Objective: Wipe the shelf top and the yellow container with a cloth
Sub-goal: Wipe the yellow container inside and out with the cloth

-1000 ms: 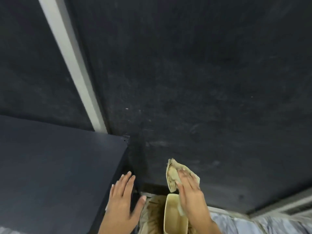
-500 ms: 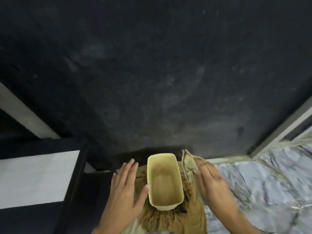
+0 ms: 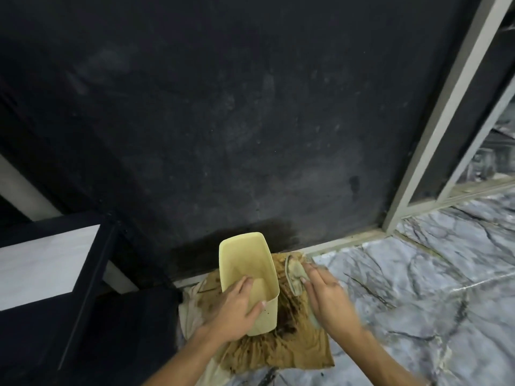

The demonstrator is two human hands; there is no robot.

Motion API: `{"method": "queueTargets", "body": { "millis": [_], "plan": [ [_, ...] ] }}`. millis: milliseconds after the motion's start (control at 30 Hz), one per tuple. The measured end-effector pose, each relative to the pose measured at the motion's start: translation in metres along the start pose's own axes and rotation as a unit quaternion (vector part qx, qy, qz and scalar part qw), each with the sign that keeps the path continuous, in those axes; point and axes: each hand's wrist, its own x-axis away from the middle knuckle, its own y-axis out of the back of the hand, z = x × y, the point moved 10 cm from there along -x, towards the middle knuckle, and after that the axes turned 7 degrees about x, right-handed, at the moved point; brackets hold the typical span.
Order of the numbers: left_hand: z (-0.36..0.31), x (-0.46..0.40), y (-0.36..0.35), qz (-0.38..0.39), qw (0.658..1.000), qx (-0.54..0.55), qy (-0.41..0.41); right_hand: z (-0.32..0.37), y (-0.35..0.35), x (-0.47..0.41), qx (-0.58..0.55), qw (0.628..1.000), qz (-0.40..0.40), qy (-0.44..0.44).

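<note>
The yellow container [image 3: 246, 263] is an open rectangular tub, standing on a stained brown rag on the floor, close to the dark wall. My left hand [image 3: 235, 312] grips its near rim, fingers inside and thumb outside. My right hand [image 3: 328, 298] holds a crumpled pale cloth [image 3: 294, 274] just to the right of the container, close to its right wall. The shelf [image 3: 47, 266] is a black frame with a pale board on top, at the left edge of the view.
The brown stained rag [image 3: 281, 349] lies spread on the grey marble floor [image 3: 418, 288]. A dark, smudged wall [image 3: 223, 121] fills the upper view. A pale metal frame [image 3: 446, 107] rises at the right.
The view has tilted down to the floor. My left hand has closed on the container's near rim. My right hand with the cloth stays beside the container.
</note>
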Motion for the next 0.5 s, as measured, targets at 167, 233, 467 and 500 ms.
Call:
{"method": "queueTargets", "body": {
  "millis": [167, 233, 467, 500],
  "plan": [
    [-0.014, -0.014, -0.043, 0.021, 0.998, 0.052, 0.027, -0.017, -0.007, 0.024, 0.002, 1.0, -0.003, -0.014],
    [-0.009, -0.032, -0.059, 0.032, 0.995, 0.068, 0.069, -0.033, -0.022, 0.027, 0.006, 1.0, 0.005, -0.029],
    [0.008, -0.103, -0.082, 0.022, 0.993, 0.025, 0.112, -0.081, -0.077, 0.041, -0.011, 0.996, 0.023, -0.085],
    [0.01, -0.11, -0.085, 0.017, 0.993, 0.022, 0.115, -0.085, -0.084, 0.042, -0.011, 0.996, 0.022, -0.088]
  ]
}}
